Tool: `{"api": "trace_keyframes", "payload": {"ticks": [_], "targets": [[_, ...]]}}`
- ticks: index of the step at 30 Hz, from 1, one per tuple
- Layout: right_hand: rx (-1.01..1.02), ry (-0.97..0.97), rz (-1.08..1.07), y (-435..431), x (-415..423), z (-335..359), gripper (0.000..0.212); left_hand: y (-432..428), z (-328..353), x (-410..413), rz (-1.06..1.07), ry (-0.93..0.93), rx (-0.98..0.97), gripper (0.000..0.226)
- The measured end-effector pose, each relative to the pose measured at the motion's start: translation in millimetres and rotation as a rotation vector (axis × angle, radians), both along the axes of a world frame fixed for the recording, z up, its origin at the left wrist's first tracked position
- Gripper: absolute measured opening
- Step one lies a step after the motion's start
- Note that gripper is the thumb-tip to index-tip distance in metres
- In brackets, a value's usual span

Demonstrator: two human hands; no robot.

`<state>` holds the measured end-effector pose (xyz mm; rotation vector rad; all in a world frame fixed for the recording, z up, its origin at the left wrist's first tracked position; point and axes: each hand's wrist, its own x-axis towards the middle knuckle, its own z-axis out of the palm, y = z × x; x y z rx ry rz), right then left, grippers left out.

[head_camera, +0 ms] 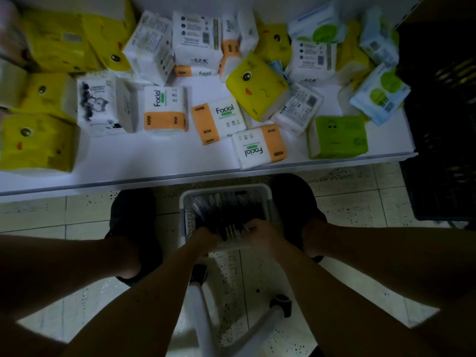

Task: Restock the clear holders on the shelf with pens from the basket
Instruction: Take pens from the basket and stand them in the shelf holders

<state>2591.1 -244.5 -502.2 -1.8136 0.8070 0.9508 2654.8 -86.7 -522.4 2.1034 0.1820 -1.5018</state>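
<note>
At the near edge of the basket point(186, 202), the left hand point(206, 238) and right hand point(260, 235) curl their fingers closed around the dark pens point(228, 215), grasping one bundle.

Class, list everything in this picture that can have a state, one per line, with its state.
basket: open-topped, holding pens, between the person's knees.
pens: lying bunched in the basket.
left hand: in the basket, gripping pens.
right hand: in the basket, gripping pens.
tissue packs: sealed, jumbled on the shelf.
black crate: beside the shelf, contents too dark to tell.
</note>
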Motion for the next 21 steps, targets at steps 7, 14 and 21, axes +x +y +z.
{"api": "trace_keyframes", "payload": {"ticks": [7,14,21], "targets": [[-0.001,-0.001,-0.024,-2.3,-2.9,-0.6,0.04,0.6,-3.6,4.5,0.253,0.126,-0.037,0.03],[-0.116,-0.014,0.216,11.8,0.1,-3.6,0.031,3.6,0.1,-0.9,0.577,-0.019,-0.015,0.017],[-0.238,-0.098,0.333,25.2,-0.4,-16.5,0.027,16.9,15.5,1.6,0.552,-0.053,-0.002,0.015]]}}
